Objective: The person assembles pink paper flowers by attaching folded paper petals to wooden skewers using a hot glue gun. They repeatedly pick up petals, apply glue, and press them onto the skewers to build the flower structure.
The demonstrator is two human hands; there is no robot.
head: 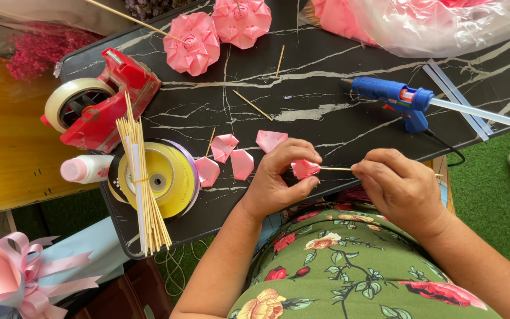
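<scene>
Over the near edge of the black marble desk point(337, 112), my left grip point(278, 180) pinches a light, soft pink folded petal point(305, 169) that would crush easily, while my right grip point(399, 186) clenches the thin, stiff wooden skewer point(336, 169) near its tip.

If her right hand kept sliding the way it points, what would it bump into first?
The right hand points left along the thin wooden stick. First it would likely meet the folded pink petal pinched in the left hand, then that hand's fingers.
</scene>
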